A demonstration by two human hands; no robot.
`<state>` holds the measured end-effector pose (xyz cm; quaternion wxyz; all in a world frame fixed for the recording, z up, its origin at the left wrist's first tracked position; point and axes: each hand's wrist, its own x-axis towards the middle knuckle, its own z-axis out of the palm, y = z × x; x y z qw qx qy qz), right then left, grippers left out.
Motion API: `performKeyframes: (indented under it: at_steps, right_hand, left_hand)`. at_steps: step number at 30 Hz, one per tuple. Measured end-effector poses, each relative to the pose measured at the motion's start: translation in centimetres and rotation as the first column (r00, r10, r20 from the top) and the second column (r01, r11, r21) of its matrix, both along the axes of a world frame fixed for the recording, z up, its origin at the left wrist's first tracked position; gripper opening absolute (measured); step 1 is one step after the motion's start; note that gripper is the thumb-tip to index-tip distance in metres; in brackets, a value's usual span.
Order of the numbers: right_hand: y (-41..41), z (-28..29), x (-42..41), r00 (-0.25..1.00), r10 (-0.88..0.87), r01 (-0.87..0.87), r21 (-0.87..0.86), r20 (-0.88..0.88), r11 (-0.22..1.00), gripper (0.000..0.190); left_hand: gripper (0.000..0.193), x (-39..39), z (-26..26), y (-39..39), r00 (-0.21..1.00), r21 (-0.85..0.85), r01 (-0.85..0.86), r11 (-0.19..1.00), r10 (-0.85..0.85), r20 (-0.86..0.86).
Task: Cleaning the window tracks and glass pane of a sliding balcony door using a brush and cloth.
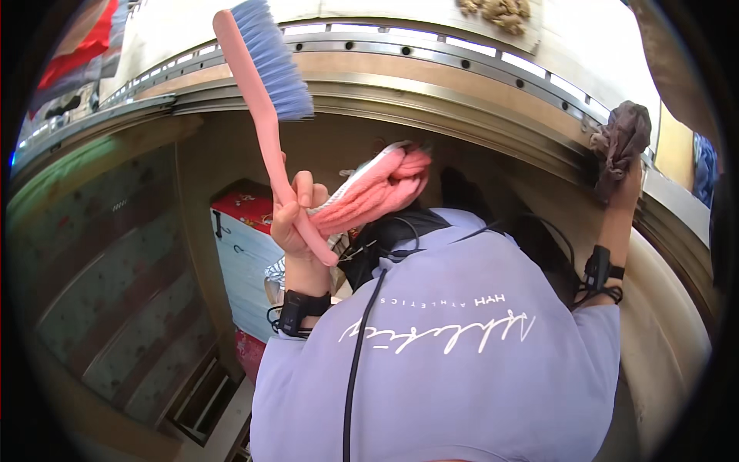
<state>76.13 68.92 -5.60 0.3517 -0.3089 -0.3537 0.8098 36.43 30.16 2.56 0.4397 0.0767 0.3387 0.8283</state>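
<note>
On the left of the picture my left hand (297,213) is closed round the handle of a pink bed brush (264,124), whose blue bristles point up and to the right. The same hand grips the edge of a folded pink cloth (369,193) with a white border, which hangs out to the right. At the upper right my right hand (626,136) is covered by a crumpled dark grey-brown cloth (623,141) at the metal window frame. The cloth hides the fingers. Both wrists wear black strapped devices.
A metal window track (404,95) curves across the top, with a punched metal rail (433,56) beyond it. Brown lumpy pieces (505,14) lie on a pale board outside. A red-topped cabinet (245,202) stands at the left, near a patterned panel (109,242). Black cables hang by my body.
</note>
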Motion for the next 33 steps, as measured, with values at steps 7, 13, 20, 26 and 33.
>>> performKeyframes:
  at_steps: [7, 13, 20, 26, 33]
  right_hand:
    - [-15.3, 1.3, -21.9, 0.655, -0.435, -0.671, 0.740, 0.618, 0.041, 0.033]
    - [-20.6, 0.0, -37.1, 0.674, -0.476, -0.671, 0.737, 0.565, -0.075, 0.033]
    - [-28.6, -2.6, -60.6, 0.792, -0.371, -0.578, 0.791, 0.486, -0.198, 0.016]
    - [-33.5, -5.6, -73.6, 0.835, -0.228, -0.541, 0.823, 0.500, -0.174, 0.021]
    - [-28.5, -5.8, -61.7, 0.802, -0.199, -0.595, 0.786, 0.564, -0.169, 0.037]
  left_hand:
    - [0.073, -4.1, 0.3, -4.6, 0.985, -0.089, -0.175, 0.981, 0.175, -0.009]
    - [0.072, -9.9, -0.5, -9.4, 0.973, -0.071, -0.225, 0.972, 0.229, 0.044]
    - [0.073, -16.2, -2.5, -14.6, 0.951, -0.070, -0.286, 0.956, 0.292, 0.103]
    - [0.076, -17.5, -3.5, -15.2, 0.932, -0.136, -0.354, 0.925, 0.361, 0.029]
    - [0.073, -18.1, -4.8, -14.3, 0.960, -0.108, -0.274, 0.956, 0.278, 0.022]
